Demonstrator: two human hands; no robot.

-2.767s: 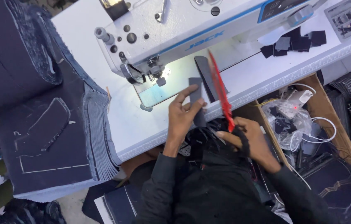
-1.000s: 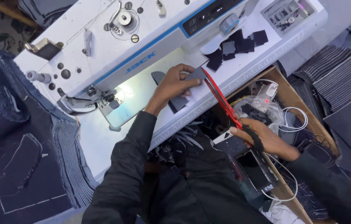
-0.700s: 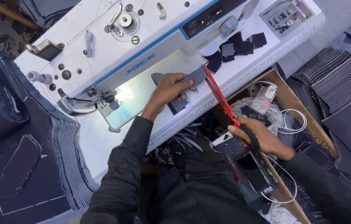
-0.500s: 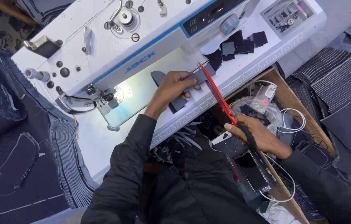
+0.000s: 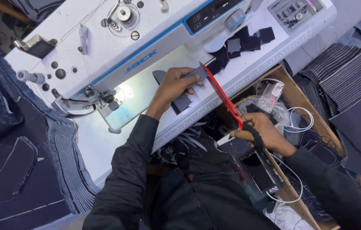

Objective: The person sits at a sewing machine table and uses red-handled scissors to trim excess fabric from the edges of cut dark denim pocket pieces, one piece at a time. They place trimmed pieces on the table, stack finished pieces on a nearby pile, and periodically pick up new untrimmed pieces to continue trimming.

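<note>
My left hand (image 5: 173, 86) presses down on a dark grey fabric strip (image 5: 182, 102) lying on the white bed of the sewing machine (image 5: 116, 51), to the right of the lit needle area (image 5: 111, 99). My right hand (image 5: 262, 134) grips the dark handle of long red scissors (image 5: 222, 96). The red blades reach up and left, and their tip meets the far end of the strip by my left fingers.
Several small dark fabric squares (image 5: 244, 42) lie on the table behind the scissors. A wooden box (image 5: 296, 98) at my right holds cables, plastic bags and a phone. Stacked dark denim panels (image 5: 23, 162) with chalk lines hang at the left.
The view has shifted and closed in. My left hand stays on the strip. The scissors have tilted slightly, their tip staying near the strip's far end.
</note>
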